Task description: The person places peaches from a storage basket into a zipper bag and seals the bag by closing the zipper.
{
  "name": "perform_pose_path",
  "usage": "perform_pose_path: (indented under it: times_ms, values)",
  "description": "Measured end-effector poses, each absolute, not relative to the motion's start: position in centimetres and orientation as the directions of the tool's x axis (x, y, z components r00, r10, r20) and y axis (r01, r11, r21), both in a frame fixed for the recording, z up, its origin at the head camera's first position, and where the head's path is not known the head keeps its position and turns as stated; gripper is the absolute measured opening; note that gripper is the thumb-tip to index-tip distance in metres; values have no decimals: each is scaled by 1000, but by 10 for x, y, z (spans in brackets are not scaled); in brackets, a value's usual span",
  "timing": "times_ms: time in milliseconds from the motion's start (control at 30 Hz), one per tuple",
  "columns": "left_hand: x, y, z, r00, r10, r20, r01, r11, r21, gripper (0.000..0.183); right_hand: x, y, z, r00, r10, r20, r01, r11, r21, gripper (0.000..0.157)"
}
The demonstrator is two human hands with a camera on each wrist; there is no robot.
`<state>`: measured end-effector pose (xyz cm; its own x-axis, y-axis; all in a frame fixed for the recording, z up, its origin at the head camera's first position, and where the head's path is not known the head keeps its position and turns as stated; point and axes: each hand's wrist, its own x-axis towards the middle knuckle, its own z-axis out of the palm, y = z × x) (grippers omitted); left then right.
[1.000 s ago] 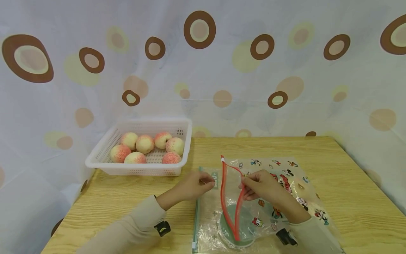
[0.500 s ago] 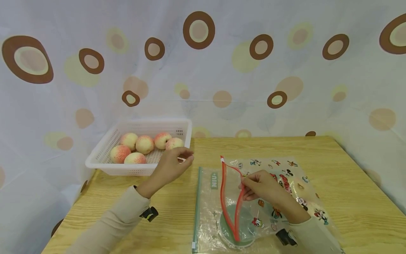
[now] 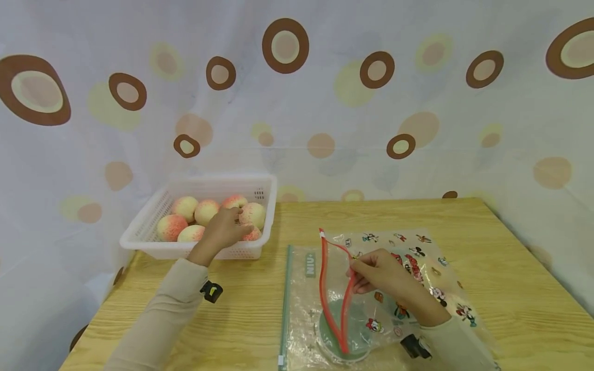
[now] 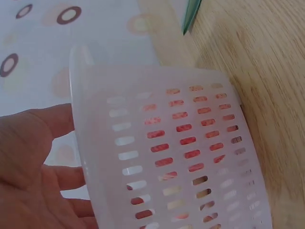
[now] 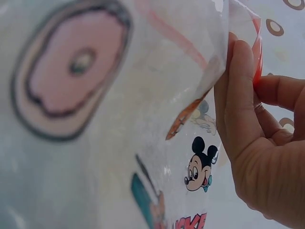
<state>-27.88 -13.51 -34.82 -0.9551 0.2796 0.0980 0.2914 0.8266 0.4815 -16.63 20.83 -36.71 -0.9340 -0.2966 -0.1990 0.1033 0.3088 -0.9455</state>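
Observation:
My left hand [image 3: 223, 228] reaches over the front of a white plastic basket [image 3: 148, 246], thumb and fingers apart around the peaches at its right end. One peach [image 3: 253, 214] lies just beyond the fingertips, and another peach [image 3: 253, 234] is beside the thumb. In the left wrist view the basket wall [image 4: 109, 95] hides the fingertips, so contact cannot be seen. My right hand [image 3: 385, 275] pinches the red-zip edge of a clear zip bag [image 3: 387, 324] printed with cartoon figures. The bag's mouth gapes between its two red strips [image 3: 323, 273].
A second clear bag with a teal zip [image 3: 285, 309] lies flat under the first. A pale green round shape [image 3: 331, 324] shows beneath the red zip. More peaches [image 3: 172, 227] sit at the basket's left. A patterned curtain [image 3: 320, 118] hangs behind the wooden table [image 3: 246, 309].
My left hand has moved from beside the bag's mouth leftward and away from me, over the basket, and now is among the peaches. My right hand keeps holding the bag in place.

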Motion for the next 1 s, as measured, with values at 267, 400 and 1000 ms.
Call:
perform_pose_path:
  times_ms: [267,400,1000]
  values:
    - [-294,-141,-356,-945,309,-106,223,849,479,73,-167,208,-367,-934,-293,-204,108,314,-943,34]
    - [-298,-141,-357,-941,305,-146,203,854,479,54,-167,208,-368,-933,-298,-201,105,308,-945,33]
    - [-302,-142,-361,-968,223,-111,129,832,540,61,-166,209,-367,-943,-284,-176,89,294,-952,33]
